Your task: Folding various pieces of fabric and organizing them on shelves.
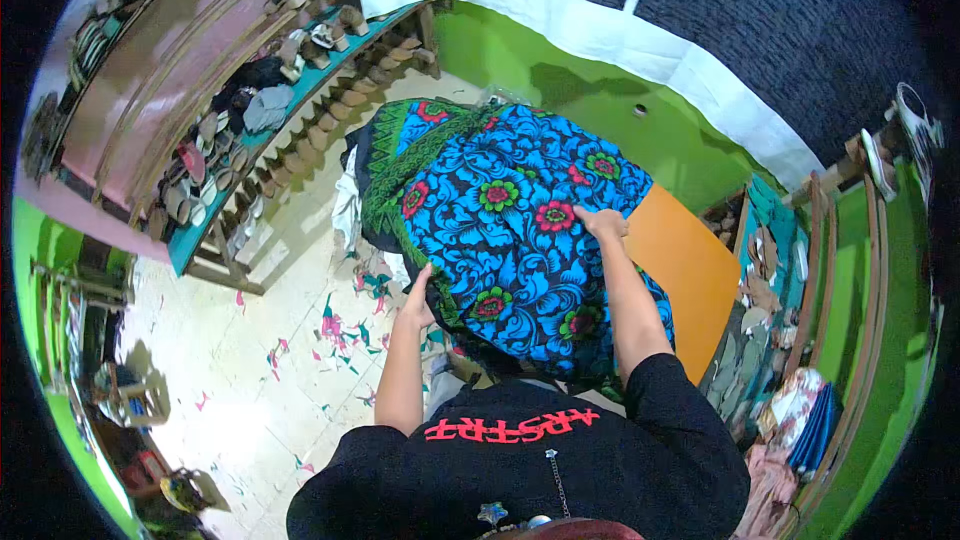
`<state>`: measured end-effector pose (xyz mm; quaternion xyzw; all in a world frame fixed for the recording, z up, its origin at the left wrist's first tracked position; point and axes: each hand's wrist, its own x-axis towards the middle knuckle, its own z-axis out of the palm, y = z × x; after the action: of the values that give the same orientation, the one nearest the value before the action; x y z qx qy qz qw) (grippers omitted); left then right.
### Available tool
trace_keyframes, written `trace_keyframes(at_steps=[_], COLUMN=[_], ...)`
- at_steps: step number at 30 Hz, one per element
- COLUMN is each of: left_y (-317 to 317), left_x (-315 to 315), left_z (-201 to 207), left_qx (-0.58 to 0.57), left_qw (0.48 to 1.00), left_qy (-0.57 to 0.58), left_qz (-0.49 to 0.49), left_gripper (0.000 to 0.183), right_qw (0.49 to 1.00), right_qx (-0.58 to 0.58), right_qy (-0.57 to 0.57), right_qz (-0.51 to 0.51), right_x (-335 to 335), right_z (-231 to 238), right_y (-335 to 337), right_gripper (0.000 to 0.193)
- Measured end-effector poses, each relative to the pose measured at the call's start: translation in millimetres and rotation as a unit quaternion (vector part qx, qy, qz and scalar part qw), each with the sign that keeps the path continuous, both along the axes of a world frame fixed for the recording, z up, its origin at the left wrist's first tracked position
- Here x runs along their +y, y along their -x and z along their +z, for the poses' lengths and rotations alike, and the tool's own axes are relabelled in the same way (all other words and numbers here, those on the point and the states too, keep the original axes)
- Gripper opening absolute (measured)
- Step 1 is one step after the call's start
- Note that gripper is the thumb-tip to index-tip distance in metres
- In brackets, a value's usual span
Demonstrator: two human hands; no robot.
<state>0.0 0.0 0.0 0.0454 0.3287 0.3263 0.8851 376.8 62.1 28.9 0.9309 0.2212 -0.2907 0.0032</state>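
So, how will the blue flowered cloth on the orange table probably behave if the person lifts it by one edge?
The blue flowered cloth with its green border probably is floppy: it drapes in folds over the orange table and hangs off the edge. It looks thin, so likely light for its size. Held at the left hand and right hand only, the middle would likely sag.

Blue cloth point(510, 230) with black swirl pattern and red-green flowers, green patterned border along its left edge. Spread out, draped over orange table point(690, 275), covering most of it, left edge hanging off toward the floor. Surface rumpled, lightly bunched at the far end. Both hands rest on it.
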Motion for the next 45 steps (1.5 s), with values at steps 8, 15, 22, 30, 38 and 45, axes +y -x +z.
trace_keyframes(at_steps=[8,15,22,30,38,45], left_y=[-49.1,-69.5,-130.1,-260.3,-354.7,-330.7], left_x=[7.7,42.7,119.9,233.4,228.1,212.7], left_z=[48.2,6.4,94.1,212.5,449.3,443.3], left_qx=[0.099,0.015,-0.090,-0.153,-0.256,-0.030], left_qw=[0.992,0.995,0.989,0.949,0.815,0.769], left_qy=[-0.037,-0.055,-0.111,-0.275,-0.518,-0.623], left_qz=[-0.063,-0.078,-0.048,-0.034,-0.053,-0.141], left_gripper=[0.037,0.033,0.050,0.026,0.026,0.040], right_qw=[0.907,0.744,0.611,0.602,0.436,0.557], right_qx=[0.297,0.524,0.470,0.432,0.041,0.191], right_qy=[-0.296,-0.413,-0.636,-0.669,-0.898,-0.794], right_qz=[0.021,0.041,0.032,-0.052,0.041,0.155], right_x=[17.2,8.0,-27.8,-35.4,-85.2,-188.6], right_z=[28.9,128.1,194.8,246.8,439.9,411.3], right_y=[-18.3,-42.0,-93.3,-199.0,-264.0,-190.9], right_gripper=[0.038,0.038,0.030,0.025,0.018,0.046])
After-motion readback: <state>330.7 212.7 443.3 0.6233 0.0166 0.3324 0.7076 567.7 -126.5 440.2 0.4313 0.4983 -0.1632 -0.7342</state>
